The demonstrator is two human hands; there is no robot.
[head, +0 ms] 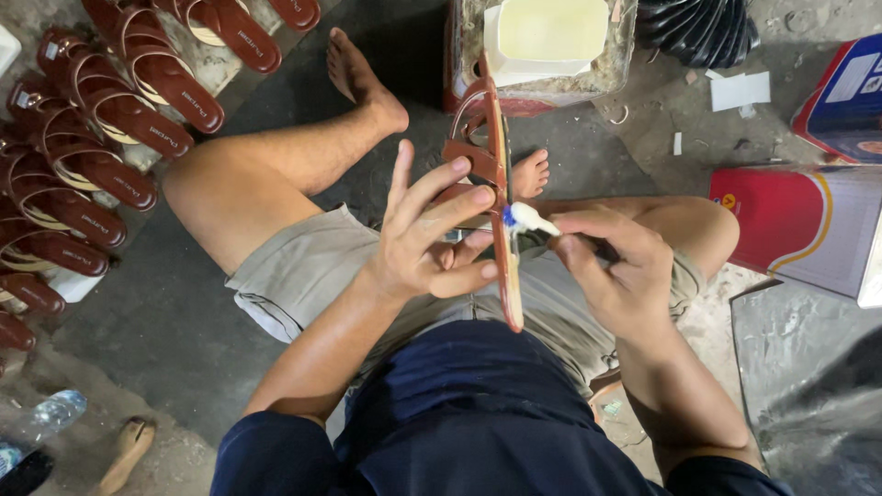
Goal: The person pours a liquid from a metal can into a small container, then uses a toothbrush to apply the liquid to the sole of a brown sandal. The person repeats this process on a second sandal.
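You are sitting on the floor with your knees apart, holding a brown sandal edge-on between your hands, above your lap. Your left hand supports it from the left side: the thumb presses against the sole edge low down, while the fingers are spread and extended, with the fingertips resting against the strap part of the sandal. Your right hand is curled around a small white glue tube with a blue collar; its fingers are pressed together and pinch the tube, whose tip touches the sandal's sole edge about midway along its length. The toe end of the sandal points away from you, toward a grimy container that stands on the floor just beyond your foot, with a pale cream pad on top.

To your left, a row of finished brown sandals lies on the floor, overlapping one another, well apart from your hands. To your right sit a red and white cardboard box and, farther back, a blue and red box. A black ribbed thing lies near the top edge, beside the container. A clear plastic bottle lies at the lower left.
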